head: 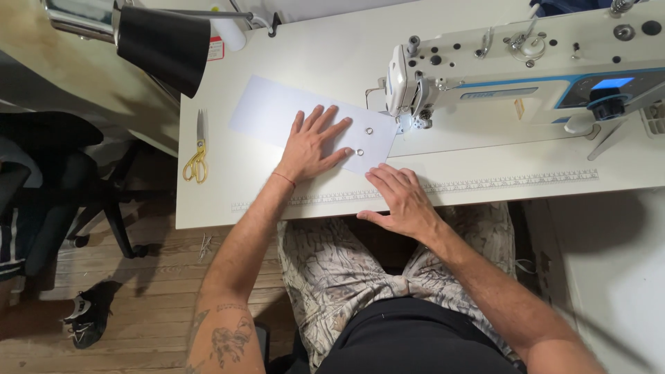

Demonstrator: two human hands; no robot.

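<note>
Item: white paper sheet (277,111), flat on sewing table (332,48), at 9 o'clock of the sewing machine (512,76); 2 small metal rings (364,140) rest on it. Left hand (312,145) spread, pressing it flat; right hand (402,201) open at its 6 o'clock corner. Likely light, thin, slippery, creasable; best held by flat palms or edges

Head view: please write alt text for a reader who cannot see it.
A left hand presses flat on a white sheet with two small metal rings at a sewing machine; the right hand rests at the table edge, yellow scissors nearby.
</note>
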